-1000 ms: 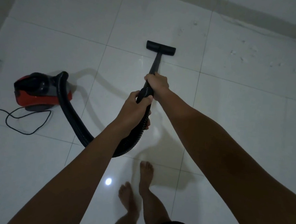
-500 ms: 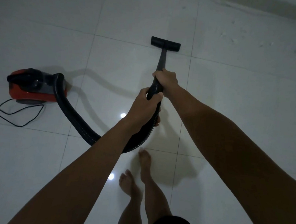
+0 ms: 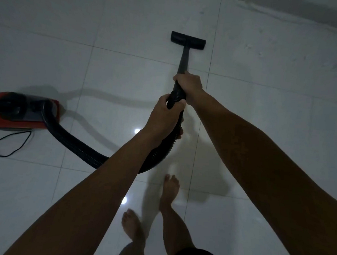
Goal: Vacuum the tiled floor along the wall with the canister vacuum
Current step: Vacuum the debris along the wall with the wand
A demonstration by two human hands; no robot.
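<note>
Change: the red and black canister vacuum (image 3: pixel 20 111) is now seen further toward the left edge than half a second ago, and the wall base (image 3: pixel 301 12) is cut to a thin band at the top right.
Floor head: the flat black rectangular floor nozzle (image 3: pixel 187 40) is laid on the glossy white tiled floor (image 3: pixel 273 106), ahead and to the right of the canister, short of the wall base.
Hands: the right hand (image 3: pixel 189 85) is clamped round the black rigid wand (image 3: pixel 184 58) at its lower end; the left hand (image 3: pixel 162 117) is wrapped round the ribbed black flexible hose (image 3: pixel 72 143) just behind it.
Open room: bare tile is left on every side of the nozzle; faint specks are seen near the wall base.
Textures: the hose is corrugated and curved back to the canister; a thin black cord (image 3: pixel 6 147) is looped beside the canister.
Feet: two bare feet (image 3: pixel 170 186) are placed on the tiles, well right of the canister.
</note>
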